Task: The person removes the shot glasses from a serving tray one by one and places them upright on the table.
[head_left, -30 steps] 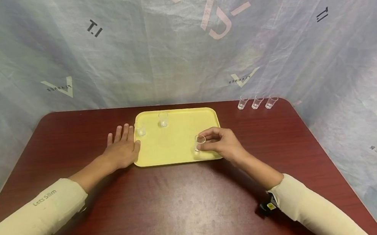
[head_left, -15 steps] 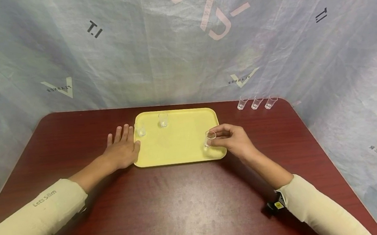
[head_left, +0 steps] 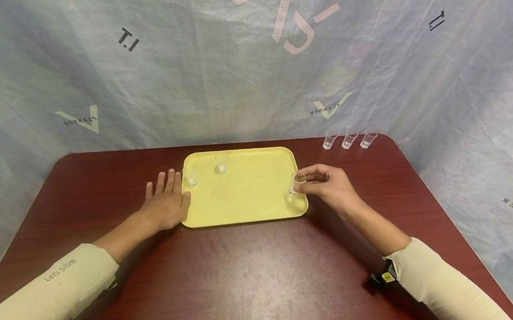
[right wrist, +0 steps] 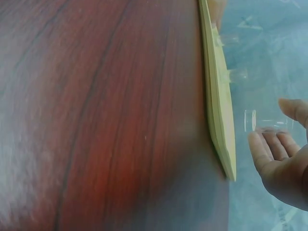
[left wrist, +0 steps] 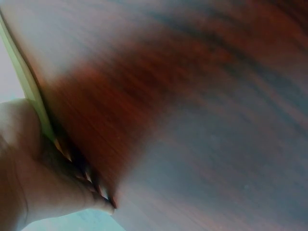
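We saw a yellow tray (head_left: 242, 203) lying flat on a dark red bench (head_left: 251, 285), its long side running left to right. Two small clear cups stood upright in the tray's far left part: one cup (head_left: 190, 176) near the left rim, another cup (head_left: 222, 162) a little further right near the far rim. We could not tell whether they held anything.

The right hand (head_left: 329, 186) hovered over the tray's near right corner. Its grip was closed on a third clear cup (head_left: 297, 183), pinched at the rim between thumb and fingers. That held cup stood upright, mouth up, its long axis vertical, just above the tray's right edge. The right wrist view showed the same held cup (right wrist: 262, 121) raised off the tray surface, clear of the tray edge (right wrist: 219, 106).

The left hand (head_left: 164, 203) lay flat on the bench, fingers straight and spread, holding nothing, with its thumb side touching the tray's left rim.

Three more clear cups (head_left: 350, 139) stood in a row at the bench's far right corner, well apart from the tray. A grey printed sheet (head_left: 245, 51) hung behind the bench.
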A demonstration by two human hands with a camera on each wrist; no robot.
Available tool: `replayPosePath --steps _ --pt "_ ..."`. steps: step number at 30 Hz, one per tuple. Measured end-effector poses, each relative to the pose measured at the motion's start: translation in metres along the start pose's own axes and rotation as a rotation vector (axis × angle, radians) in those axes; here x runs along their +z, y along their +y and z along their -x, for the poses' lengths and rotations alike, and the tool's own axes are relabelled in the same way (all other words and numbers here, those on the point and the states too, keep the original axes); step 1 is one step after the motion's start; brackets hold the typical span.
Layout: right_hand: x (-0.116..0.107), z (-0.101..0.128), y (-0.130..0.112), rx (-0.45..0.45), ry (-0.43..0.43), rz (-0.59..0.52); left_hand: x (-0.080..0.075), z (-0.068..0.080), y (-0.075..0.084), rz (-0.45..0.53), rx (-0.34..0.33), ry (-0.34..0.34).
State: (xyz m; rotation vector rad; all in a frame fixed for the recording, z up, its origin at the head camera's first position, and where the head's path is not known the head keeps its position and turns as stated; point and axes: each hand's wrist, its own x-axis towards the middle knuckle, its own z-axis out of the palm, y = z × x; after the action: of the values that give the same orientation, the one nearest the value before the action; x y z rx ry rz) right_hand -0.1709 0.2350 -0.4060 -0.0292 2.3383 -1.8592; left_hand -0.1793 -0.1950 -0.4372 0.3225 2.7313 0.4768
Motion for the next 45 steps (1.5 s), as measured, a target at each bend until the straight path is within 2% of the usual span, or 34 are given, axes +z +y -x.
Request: replayPosePath --steps 13,23,33,45 --pt "-0.024 -0.007 0.004 -0.001 0.061 -0.017 0.003 -0.002 -0.003 0.042 0.005 0.013" --pt "-0.041 -0.013 0.011 0.007 0.099 0.008 0.011 -0.012 -0.016 0.025 0.011 0.002" --pt "-0.053 -0.024 0.017 0.005 0.133 -0.046 0.003 0.000 -0.002 0.022 0.008 0.011" --pt "-0.069 -0.037 0.020 0.037 0.174 -0.130 0.008 -0.009 -0.013 0.019 0.011 0.010"
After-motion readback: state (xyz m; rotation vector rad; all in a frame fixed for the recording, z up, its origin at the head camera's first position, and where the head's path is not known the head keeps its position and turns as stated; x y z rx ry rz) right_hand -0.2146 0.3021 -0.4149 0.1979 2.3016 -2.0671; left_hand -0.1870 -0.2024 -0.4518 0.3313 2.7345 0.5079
